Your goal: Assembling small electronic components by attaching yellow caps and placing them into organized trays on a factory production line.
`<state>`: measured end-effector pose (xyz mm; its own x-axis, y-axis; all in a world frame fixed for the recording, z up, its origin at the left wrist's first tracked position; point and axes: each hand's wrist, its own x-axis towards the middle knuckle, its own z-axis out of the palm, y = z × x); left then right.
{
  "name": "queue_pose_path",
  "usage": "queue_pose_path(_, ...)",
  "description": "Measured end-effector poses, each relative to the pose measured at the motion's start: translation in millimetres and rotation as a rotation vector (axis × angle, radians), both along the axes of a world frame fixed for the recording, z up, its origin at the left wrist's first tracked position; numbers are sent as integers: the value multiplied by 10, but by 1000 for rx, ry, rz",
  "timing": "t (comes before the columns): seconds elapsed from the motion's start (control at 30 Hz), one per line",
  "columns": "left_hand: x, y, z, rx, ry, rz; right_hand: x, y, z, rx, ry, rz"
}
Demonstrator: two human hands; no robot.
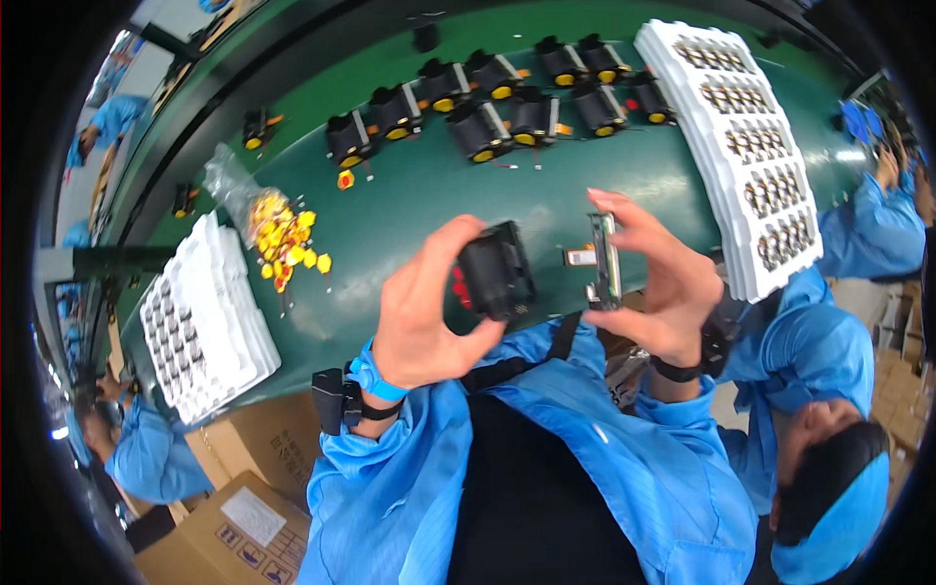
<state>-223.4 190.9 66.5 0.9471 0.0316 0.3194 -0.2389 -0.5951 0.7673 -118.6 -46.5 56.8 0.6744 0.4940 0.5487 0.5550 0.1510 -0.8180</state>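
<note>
Between the thumb and fingers of my left hand (414,312) is a black plastic housing (499,273), roughly box-shaped, with something red at its left side, partly hidden by the fingers. My right hand (673,283) grips a thin, narrow electronic module (608,263) upright by its two ends. A short flat tab with a white label (580,256) juts from the module's left side toward the housing. The two parts are a small gap apart, above the near edge of the green table (390,244).
Several black housings with yellow round parts (478,132) stand along the table's far side. Loose yellow pieces (292,244) spill from a clear plastic bag (229,182). White trays (229,331) lie left, another white tray (717,205) right. Cardboard boxes (234,536) and a co-worker (829,351) are near.
</note>
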Motion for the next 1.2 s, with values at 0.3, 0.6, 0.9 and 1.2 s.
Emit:
queue_pose_path(0.3, -178, 90, 69, 140, -103, -26, -8, 315, 145, -104, -93, 236)
queue_pose_path(0.6, -192, 178, 65, 131, -106, -114, 81, 434, 116, -279, -190, 316)
queue_pose_path(0.9, -202, 218, 54, 54, -148, -91, 109, 453, 74, -249, -203, 332)
queue_pose_path(1.2, -217, 258, 40, -45, -87, -80, -9, 472, -4, -279, -188, 355)
